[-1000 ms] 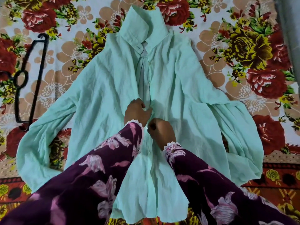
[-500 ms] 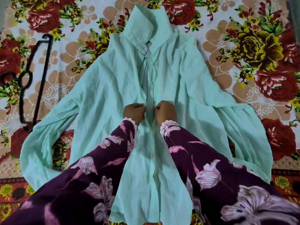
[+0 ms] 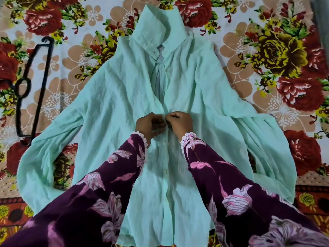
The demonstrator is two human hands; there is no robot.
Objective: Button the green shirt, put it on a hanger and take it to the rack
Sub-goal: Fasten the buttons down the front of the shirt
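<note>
The pale green shirt (image 3: pixel 114 111) lies face up, spread flat, collar at the top and sleeves out to both sides. Its lower placket is closed, with buttons showing below my hands; the placket above them gapes open up to the collar. My left hand (image 3: pixel 148 124) and my right hand (image 3: pixel 179 123) meet at the placket mid-chest, fingers curled, each pinching a front edge of the shirt. A black plastic hanger (image 3: pixel 38 90) lies flat at the left, beside the shirt's left sleeve.
A floral bedsheet (image 3: pixel 267 50) with red and yellow roses covers the whole surface under the shirt. My dark purple flowered sleeves (image 3: pixel 99 193) reach over the shirt's lower half. A grey edge shows at the top right corner.
My right hand has come up level with my left, and both hands have closed together on the placket. The view has shifted slightly.
</note>
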